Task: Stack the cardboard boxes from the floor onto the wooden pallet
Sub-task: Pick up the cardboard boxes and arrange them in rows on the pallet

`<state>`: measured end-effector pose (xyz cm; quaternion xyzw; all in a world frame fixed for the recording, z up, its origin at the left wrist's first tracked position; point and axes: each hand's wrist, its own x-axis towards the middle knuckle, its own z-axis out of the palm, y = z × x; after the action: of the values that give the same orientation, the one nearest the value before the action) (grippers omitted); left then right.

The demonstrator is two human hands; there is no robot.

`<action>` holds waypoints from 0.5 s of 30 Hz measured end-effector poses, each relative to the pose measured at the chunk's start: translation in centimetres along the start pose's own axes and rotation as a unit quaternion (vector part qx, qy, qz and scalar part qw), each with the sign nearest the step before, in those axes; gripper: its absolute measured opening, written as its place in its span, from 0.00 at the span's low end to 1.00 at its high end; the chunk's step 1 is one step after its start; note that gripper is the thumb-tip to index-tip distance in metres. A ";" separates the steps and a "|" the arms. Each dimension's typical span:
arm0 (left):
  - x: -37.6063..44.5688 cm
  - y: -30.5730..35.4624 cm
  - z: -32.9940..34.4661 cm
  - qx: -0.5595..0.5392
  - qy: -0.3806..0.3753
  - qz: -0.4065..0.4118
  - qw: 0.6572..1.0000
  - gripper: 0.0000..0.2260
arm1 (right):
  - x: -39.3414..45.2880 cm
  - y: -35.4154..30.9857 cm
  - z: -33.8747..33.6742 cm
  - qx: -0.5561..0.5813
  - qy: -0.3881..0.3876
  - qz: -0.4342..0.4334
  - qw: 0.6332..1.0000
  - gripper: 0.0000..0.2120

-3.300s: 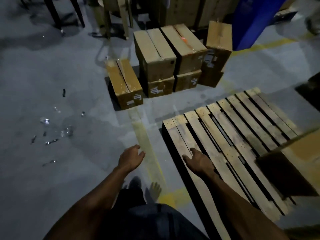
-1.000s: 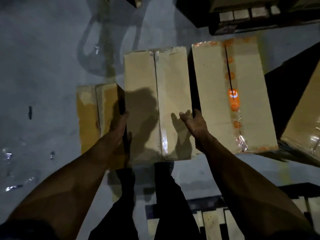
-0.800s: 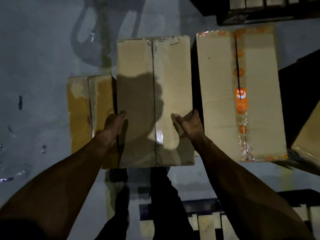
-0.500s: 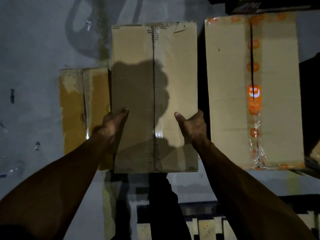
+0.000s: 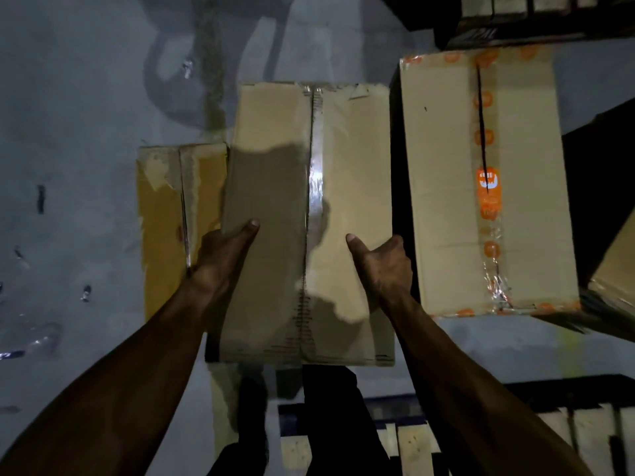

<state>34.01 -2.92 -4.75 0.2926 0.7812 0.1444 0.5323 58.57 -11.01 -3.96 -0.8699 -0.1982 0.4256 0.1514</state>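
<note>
From my head camera, my left hand (image 5: 220,255) and right hand (image 5: 385,266) grip the two long sides of the plain brown cardboard box with clear tape along its seam (image 5: 305,218), thumbs lying on its top. It sits between a darker yellowish cardboard box (image 5: 168,228) on the left and an orange-taped cardboard box (image 5: 481,180) on the right, with the wooden pallet's pale slats (image 5: 415,448) near my dark trouser legs (image 5: 330,424).

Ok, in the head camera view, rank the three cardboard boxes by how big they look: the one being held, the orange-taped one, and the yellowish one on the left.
1 and 2. The held box and the orange-taped box look about alike; the held one sits nearer the camera, so I won't rank them.
3. The yellowish box, partly hidden behind the held box and the left hand.
</note>
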 end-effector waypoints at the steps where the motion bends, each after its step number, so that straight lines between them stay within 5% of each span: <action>1: -0.8 0.1 -0.7 0.001 0.002 0.007 1.000 0.43 | -1.2 0.0 -0.4 0.001 0.003 0.005 1.000 0.41; 11: -10.9 1.3 -7.8 0.086 0.042 0.087 0.992 0.31 | -15.0 0.5 -2.0 0.079 0.058 0.013 0.995 0.39; 15: -12.0 0.3 -12.6 0.126 0.025 0.126 0.984 0.41 | -21.3 1.0 -0.4 0.113 0.105 -0.004 0.988 0.38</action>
<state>25.68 -8.98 9.35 0.4495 0.7632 0.1182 0.4488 47.21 -22.04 10.29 -0.8861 -0.1358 0.3513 0.2701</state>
